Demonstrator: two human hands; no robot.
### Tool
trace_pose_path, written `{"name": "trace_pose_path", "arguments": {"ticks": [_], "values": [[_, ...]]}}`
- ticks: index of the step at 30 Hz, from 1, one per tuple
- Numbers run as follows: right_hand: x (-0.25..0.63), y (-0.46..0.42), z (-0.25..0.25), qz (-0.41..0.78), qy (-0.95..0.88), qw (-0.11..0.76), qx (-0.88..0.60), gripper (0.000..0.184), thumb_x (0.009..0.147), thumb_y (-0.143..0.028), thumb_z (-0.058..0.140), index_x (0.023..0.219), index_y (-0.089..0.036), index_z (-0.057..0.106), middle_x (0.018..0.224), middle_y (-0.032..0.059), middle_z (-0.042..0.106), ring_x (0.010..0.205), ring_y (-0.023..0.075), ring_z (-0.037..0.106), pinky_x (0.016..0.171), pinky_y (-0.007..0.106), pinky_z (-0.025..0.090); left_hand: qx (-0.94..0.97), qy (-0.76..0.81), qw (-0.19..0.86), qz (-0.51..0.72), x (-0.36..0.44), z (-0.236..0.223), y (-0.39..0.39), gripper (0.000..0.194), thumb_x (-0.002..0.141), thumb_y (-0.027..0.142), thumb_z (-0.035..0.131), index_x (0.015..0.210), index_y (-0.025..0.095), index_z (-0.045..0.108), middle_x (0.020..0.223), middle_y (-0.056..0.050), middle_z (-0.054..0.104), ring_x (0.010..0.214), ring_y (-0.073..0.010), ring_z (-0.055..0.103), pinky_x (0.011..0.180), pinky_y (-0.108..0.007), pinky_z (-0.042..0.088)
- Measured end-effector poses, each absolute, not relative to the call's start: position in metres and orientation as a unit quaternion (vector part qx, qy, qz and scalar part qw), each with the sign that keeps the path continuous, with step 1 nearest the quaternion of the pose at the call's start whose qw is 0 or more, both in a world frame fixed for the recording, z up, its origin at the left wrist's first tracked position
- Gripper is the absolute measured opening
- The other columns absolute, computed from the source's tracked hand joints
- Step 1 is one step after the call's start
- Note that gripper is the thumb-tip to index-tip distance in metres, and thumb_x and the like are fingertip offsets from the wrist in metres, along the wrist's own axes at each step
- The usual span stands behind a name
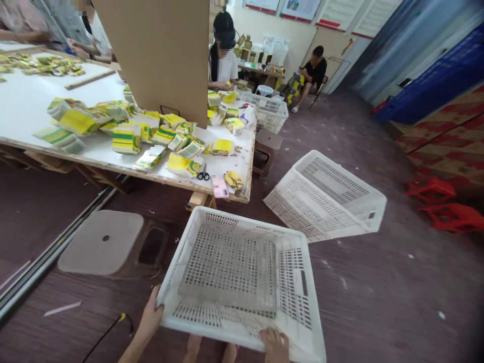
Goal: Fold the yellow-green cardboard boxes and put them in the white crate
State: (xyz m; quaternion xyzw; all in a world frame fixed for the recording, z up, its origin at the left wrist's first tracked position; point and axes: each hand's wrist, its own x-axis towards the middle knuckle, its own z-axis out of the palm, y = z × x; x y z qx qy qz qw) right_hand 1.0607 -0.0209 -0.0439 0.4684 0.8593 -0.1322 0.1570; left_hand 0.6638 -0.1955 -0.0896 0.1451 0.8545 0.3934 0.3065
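Note:
I hold an empty white perforated plastic crate [242, 282] in front of me, above the floor. My left hand [151, 315] grips its near left corner with the thumb on the rim. My right hand [275, 344] is closed over the near rim, fingers curled on the edge. The crate tilts slightly toward me and nothing lies in it.
A second white crate [325, 196] lies tilted on the floor ahead. A grey stool [102, 242] stands at left beside a white table [26, 106] piled with yellow-green packets [126, 137] and scissors [203, 175]. Red stools [442, 201] sit at right. People sit beyond.

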Motion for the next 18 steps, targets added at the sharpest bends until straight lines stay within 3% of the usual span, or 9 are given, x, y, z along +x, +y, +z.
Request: {"name": "trace_pose_path", "arguments": {"ticks": [6,13,18], "values": [[1.046,0.0,-0.043,-0.175,0.855,0.185,0.453,0.054,0.076,0.004,0.041,0.106,-0.031,0.069,0.111,0.0028,0.069,0.111,0.0233,0.056,0.103,0.04,0.025,0.155,0.864,0.285,0.385,0.659,-0.091,-0.206,0.057,0.06,0.028,0.048,0.115,0.017,0.049,0.112,-0.011,0.065,0.11,-0.0293,0.061,0.102,-0.042,0.044],[1.046,0.011,-0.038,-0.211,0.854,0.198,0.433,0.048,0.082,0.0,0.041,0.108,-0.031,0.068,0.113,0.0032,0.066,0.109,0.0234,0.054,0.093,0.035,0.03,0.164,0.871,0.277,0.37,0.659,-0.086,-0.203,0.051,0.065,0.032,0.053,0.115,0.021,0.049,0.1,-0.007,0.068,0.097,-0.0289,0.066,0.091,-0.041,0.05],[1.067,0.017,-0.033,-0.217,0.846,0.216,0.438,0.052,0.08,0.002,0.039,0.108,-0.028,0.069,0.117,0.0057,0.066,0.113,0.0231,0.054,0.093,0.034,0.03,0.169,0.872,0.274,0.369,0.68,-0.083,-0.193,0.049,0.066,0.033,0.051,0.113,0.02,0.049,0.101,-0.009,0.069,0.1,-0.029,0.066,0.092,-0.04,0.05]]}}
